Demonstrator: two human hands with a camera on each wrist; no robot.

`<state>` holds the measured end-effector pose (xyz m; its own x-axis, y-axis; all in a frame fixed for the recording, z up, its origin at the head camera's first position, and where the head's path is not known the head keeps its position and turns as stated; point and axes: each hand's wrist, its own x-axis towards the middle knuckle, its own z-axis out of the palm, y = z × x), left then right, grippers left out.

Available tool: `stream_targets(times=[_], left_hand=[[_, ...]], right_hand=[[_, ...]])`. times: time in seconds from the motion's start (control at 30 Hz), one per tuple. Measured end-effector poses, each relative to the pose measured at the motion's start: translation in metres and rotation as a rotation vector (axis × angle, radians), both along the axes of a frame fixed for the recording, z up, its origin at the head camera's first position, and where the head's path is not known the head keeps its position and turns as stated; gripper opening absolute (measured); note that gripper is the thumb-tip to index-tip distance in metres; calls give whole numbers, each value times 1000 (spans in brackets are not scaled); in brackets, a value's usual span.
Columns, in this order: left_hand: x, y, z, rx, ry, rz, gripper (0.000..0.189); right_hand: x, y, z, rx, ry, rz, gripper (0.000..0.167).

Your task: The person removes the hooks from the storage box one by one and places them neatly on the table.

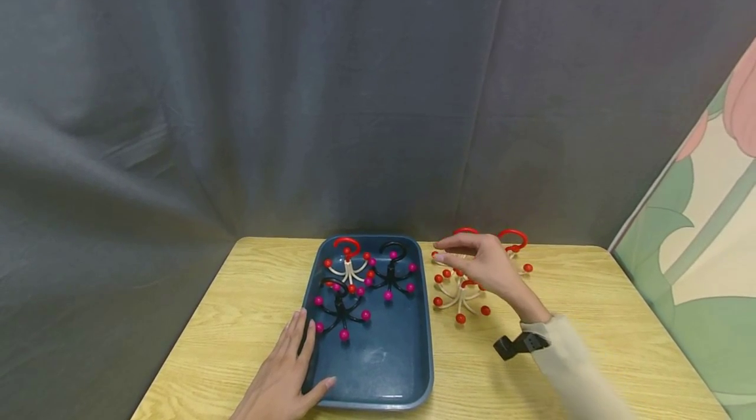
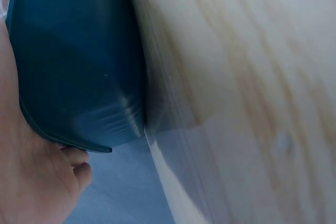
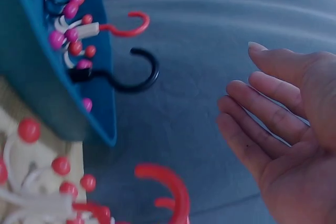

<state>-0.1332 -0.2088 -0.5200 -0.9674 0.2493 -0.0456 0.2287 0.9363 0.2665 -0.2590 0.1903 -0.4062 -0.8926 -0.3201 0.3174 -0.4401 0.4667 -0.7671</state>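
Observation:
In the head view, my left hand (image 1: 283, 367) rests along the left rim of a dark blue tray (image 1: 378, 374), fingers extended and thumb spread at the near corner. Inside the far part stand two black multi-arm hook hangers (image 1: 340, 308) with magenta ball tips, beside a white one (image 1: 348, 268) with a red hook and red balls. My right hand (image 1: 484, 266) hovers over more white hangers (image 1: 461, 298) on the table, right of the tray. Nothing lies between its thumb and fingers; the right wrist view shows its bare palm. It partly hides the hangers behind it.
The light wooden table (image 1: 236, 341) ends at a grey curtain (image 1: 366, 92) at the back. On the right stands a floral-patterned panel (image 1: 697, 243). A black wrist device (image 1: 522, 344) sits on my right wrist.

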Motion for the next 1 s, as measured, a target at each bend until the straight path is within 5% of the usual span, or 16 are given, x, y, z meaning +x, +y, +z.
stream_targets(times=[0.2, 0.57, 1.0], left_hand=[[1, -1, -1, 1, 22, -2, 107], [-1, -1, -2, -17, -2, 11, 113], [2, -1, 1, -20, -15, 32, 119]], right_hand=[[1, -26, 6, -85, -21, 69, 22], [1, -67, 4, -64, -95, 189, 26], [4, -117, -15, -61, -101, 299, 30]])
